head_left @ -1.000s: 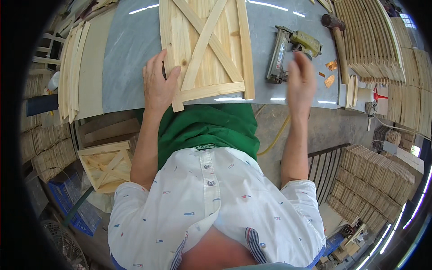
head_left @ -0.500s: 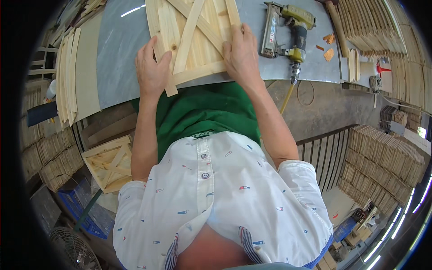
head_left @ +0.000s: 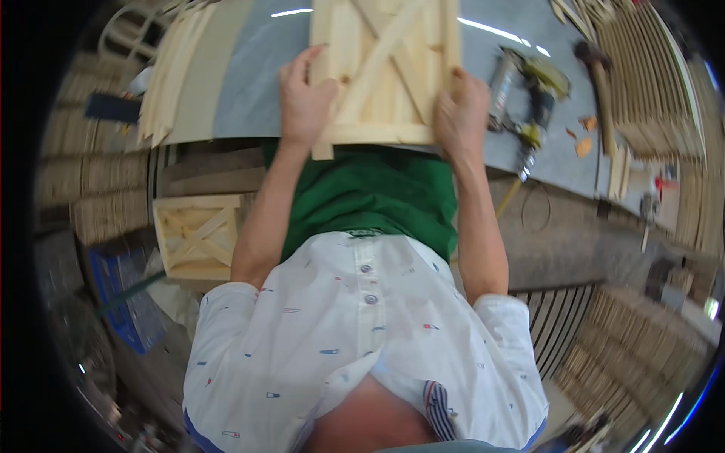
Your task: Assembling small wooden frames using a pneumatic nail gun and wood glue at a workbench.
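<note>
A pale wooden panel (head_left: pixel 381 83) with crossed diagonal battens lies at the near edge of the grey worktop. One of its side strips sticks out past the bottom rail at the near left corner. My left hand (head_left: pixel 306 102) grips the left side of the panel, thumb on the wood. On the opposite side my right hand (head_left: pixel 461 117) is closed round the edge, close to the near corner. To the right of that hand lies a green and black nail gun (head_left: pixel 540 106), its hose fitting toward me. The panel's far end is cut off by the picture's top.
A hammer (head_left: pixel 599 87) and wood chips (head_left: pixel 584 146) lie right of the nail gun. Slats are stacked at the far right (head_left: pixel 649 83) and left (head_left: pixel 170 79). Below the bench on my left stands another cross-braced wooden piece (head_left: pixel 198 238), near a blue crate (head_left: pixel 128 294).
The whole view has swung, shifting the bench rightward in the picture. The panel, slanted before, now lies straighter. My right hand has curled its fingers closer round the panel's edge.
</note>
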A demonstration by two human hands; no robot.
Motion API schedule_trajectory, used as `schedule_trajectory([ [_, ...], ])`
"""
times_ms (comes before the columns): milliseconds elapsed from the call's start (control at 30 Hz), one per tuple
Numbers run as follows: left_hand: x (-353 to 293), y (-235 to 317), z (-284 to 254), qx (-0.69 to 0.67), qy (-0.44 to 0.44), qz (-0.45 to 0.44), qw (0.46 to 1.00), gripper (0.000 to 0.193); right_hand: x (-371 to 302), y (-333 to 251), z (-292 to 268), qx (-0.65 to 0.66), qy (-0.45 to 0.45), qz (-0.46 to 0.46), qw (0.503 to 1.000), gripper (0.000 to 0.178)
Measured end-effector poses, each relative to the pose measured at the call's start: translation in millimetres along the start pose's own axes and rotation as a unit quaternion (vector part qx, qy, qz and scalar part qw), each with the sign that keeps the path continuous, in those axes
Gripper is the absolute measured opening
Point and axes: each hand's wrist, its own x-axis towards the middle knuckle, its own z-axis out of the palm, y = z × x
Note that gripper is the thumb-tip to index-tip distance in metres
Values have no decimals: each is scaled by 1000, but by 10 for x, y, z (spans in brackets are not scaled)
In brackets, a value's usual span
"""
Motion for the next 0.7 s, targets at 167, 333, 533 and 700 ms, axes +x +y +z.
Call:
schedule_trajectory([
  [167, -407, 255, -230, -191, 134, -3, 972, 60, -142, -350, -75, 88, -20, 21, 996, 38],
  [333, -998, 150, -882, -241, 219, -124, 937, 61, -222, -901, 250, 162, -188, -14, 969, 40],
  [533, -2075, -79, -1526, -139, 465, -200, 851, 54, -609, -1875, 983, 213, -368, -200, 883, 43],
  [700, -2662, -459, -1918, 21, 563, -293, 773, 45, -1124, -2301, 1858, 213, -602, -133, 758, 29],
])
